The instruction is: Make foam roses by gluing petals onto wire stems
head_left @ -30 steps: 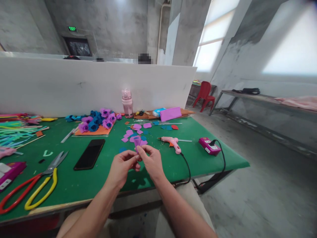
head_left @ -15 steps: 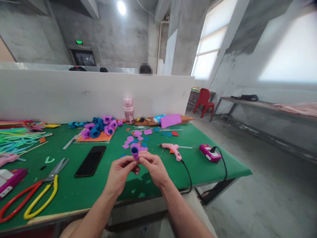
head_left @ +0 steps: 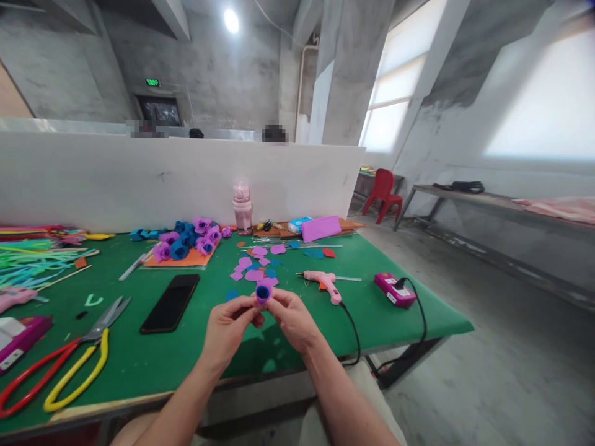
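Observation:
Between my two hands is a small paper flower point(head_left: 263, 293), purple outside with a dark blue centre, held above the table's front part. My left hand point(head_left: 229, 323) pinches it from the left, fingers closed. From the right, my right hand point(head_left: 294, 317) grips its lower side between thumb and fingers. Just beyond lie loose purple and blue paper petals point(head_left: 254, 275). A pink hot glue gun point(head_left: 325, 282) rests to the right of my right hand, a clear glue stick at its back. Finished-looking purple and blue paper flowers point(head_left: 188, 238) are heaped at the back left.
On the green table point(head_left: 195, 359) lie a black phone point(head_left: 170, 303), red-and-yellow-handled scissors point(head_left: 88, 347) and coloured strips point(head_left: 41, 260). A pink bottle point(head_left: 242, 210) stands against the white partition point(head_left: 186, 179). The glue gun's cord hangs over the front edge; a purple power block point(head_left: 394, 289) sits right.
The paper flower has tilted, its blue opening now turned more toward me, and it has shifted slightly right and down. Both hands keep their hold.

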{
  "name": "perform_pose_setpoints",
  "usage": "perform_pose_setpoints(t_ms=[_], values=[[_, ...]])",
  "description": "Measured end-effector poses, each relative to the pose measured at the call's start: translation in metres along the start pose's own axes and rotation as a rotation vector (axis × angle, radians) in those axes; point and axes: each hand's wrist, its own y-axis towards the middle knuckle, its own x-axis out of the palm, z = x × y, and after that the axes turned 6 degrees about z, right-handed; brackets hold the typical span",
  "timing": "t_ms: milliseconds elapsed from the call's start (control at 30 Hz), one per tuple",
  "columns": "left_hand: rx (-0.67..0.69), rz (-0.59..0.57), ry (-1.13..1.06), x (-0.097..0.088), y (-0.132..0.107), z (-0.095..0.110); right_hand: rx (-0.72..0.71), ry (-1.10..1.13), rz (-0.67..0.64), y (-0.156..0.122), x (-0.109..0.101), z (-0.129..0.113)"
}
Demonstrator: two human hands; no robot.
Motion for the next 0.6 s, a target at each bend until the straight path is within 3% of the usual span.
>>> perform_pose_setpoints(t_ms=[300, 600], values=[[0.405, -0.016, 0.369, -0.028, 0.011, 0.001, -0.227, -0.382, 0.069, -0.009, -0.013, -0.045], [0.819, 0.035, 0.687, -0.038, 0.019, -0.016, -0.200, -0.528, 0.089, -0.010, -0.015, -0.043]])
